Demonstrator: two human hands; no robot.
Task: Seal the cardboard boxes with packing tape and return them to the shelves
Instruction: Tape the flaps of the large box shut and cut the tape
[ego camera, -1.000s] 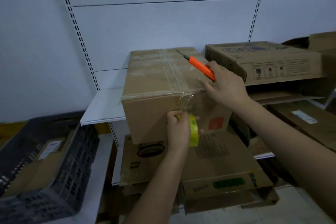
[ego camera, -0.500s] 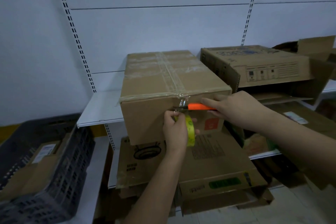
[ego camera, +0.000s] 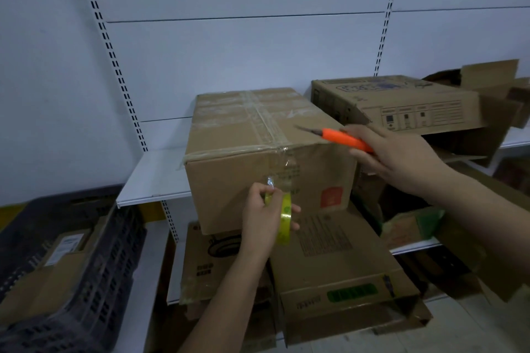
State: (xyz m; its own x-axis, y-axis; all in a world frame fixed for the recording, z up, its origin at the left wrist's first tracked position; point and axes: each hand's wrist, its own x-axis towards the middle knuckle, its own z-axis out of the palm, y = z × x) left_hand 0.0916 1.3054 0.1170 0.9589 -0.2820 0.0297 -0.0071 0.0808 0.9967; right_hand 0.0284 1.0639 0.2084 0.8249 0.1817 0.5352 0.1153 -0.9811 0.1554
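Taped cardboard box [ego camera: 269, 157] sits on the shelf [ego camera: 155, 180]. Left hand [ego camera: 262, 219] fingers wrap the yellow tape roll [ego camera: 286, 218], half hidden. Right hand [ego camera: 398, 156] clamps an orange cutter [ego camera: 344, 139], handle buried in its grip.

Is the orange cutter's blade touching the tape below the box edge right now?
No: the right hand holds the orange cutter raised over the taped box, clear of the tape roll in the left hand.

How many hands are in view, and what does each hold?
2. The left hand grips the tape roll before the taped box; the right hand holds the orange cutter above it.
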